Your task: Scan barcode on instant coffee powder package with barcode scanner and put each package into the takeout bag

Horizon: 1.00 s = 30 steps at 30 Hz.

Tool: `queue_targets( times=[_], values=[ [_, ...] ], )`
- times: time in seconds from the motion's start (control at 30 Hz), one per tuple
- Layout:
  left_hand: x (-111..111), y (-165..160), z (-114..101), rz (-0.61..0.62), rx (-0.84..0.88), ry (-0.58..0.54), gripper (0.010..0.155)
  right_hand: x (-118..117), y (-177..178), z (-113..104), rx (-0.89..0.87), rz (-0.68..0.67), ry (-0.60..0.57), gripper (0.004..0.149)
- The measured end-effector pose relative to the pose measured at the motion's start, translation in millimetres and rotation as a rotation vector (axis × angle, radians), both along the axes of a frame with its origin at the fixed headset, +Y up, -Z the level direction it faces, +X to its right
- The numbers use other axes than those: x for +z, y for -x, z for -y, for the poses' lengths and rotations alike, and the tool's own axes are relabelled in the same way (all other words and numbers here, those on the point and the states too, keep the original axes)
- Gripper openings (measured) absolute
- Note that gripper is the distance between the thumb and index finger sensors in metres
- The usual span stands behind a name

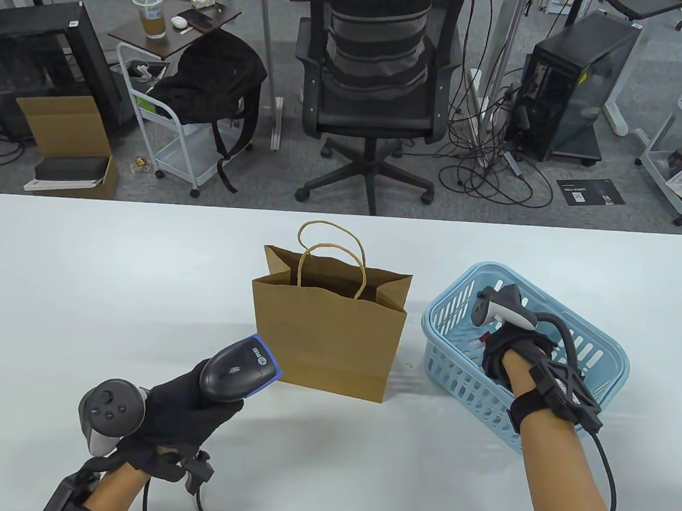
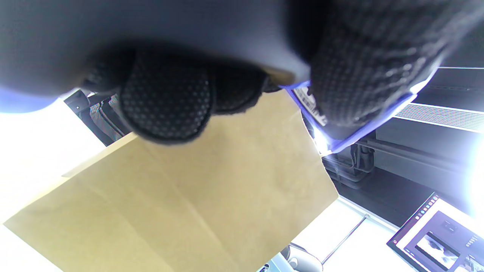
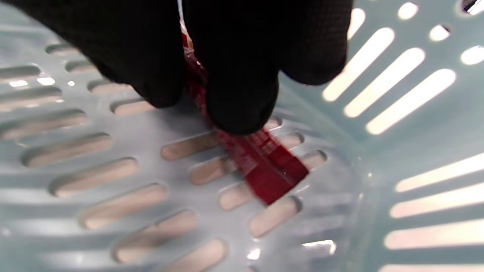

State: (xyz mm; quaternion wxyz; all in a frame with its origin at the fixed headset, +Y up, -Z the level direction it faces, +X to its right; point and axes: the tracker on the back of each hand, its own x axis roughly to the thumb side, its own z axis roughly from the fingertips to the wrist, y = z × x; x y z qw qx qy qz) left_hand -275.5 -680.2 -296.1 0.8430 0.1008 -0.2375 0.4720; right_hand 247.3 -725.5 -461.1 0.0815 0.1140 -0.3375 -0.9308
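Observation:
My left hand (image 1: 190, 405) grips a dark grey barcode scanner (image 1: 238, 369) with a blue-edged head, held just left of the brown paper takeout bag (image 1: 329, 336), which stands open mid-table. In the left wrist view the gloved fingers (image 2: 166, 102) wrap the scanner (image 2: 340, 128) close to the bag (image 2: 189, 196). My right hand (image 1: 500, 351) reaches down into the light blue basket (image 1: 602, 355). In the right wrist view its fingertips (image 3: 238, 102) pinch a red instant coffee stick package (image 3: 264, 162) lying against the basket floor (image 3: 113, 170).
An office chair (image 1: 376, 89) stands beyond the table's far edge, with a trolley, a backpack and a computer tower on the floor around it. A monitor (image 2: 435, 241) shows in the left wrist view.

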Motion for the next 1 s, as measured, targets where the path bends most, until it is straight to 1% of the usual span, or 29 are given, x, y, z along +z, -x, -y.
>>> queue_targets(
  times=[0.1, 0.23, 0.3, 0.33, 0.4, 0.47, 0.53, 0.63, 0.73, 0.8, 0.93, 1.0],
  values=[
    [0, 0, 0, 0.0, -0.005, 0.001, 0.062, 1, -1, -4, -0.037, 0.001, -0.036, 0.037],
    [0, 1, 0, -0.001, 0.003, 0.003, 0.063, 2, 1, -18, -0.085, -0.03, -0.128, 0.035],
    [0, 1, 0, -0.001, 0.004, 0.001, 0.062, 3, 2, -28, -0.094, -0.052, -0.179, 0.036],
    [0, 1, 0, -0.001, 0.004, 0.0, 0.063, 5, 3, -34, -0.095, -0.065, -0.221, 0.036],
    [0, 1, 0, 0.0, 0.005, -0.001, 0.062, 7, 2, -45, -0.133, -0.068, -0.271, 0.037],
    [0, 1, 0, 0.0, 0.005, -0.003, 0.063, 11, -1, -59, -0.2, -0.054, -0.341, 0.037],
    [0, 1, 0, 0.001, 0.007, -0.005, 0.063, 16, -5, -77, -0.307, -0.035, -0.454, 0.037],
    [1, 2, -2, 0.0, 0.005, -0.016, 0.063, 23, -8, -99, -0.417, 0.0, -0.516, 0.036],
    [2, 2, -3, 0.0, 0.013, -0.024, 0.063, 29, -7, -116, -0.487, -0.011, -0.562, 0.036],
    [2, 2, -3, 0.0, 0.014, -0.028, 0.062, 35, -5, -129, -0.502, -0.035, -0.589, 0.036],
    [3, 3, -4, -0.001, 0.015, -0.039, 0.063, 46, -3, -147, -0.499, -0.066, -0.653, 0.035],
    [3, 3, -4, 0.001, 0.021, -0.044, 0.062, 55, 1, -157, -0.546, -0.092, -0.686, 0.035]
  ],
)
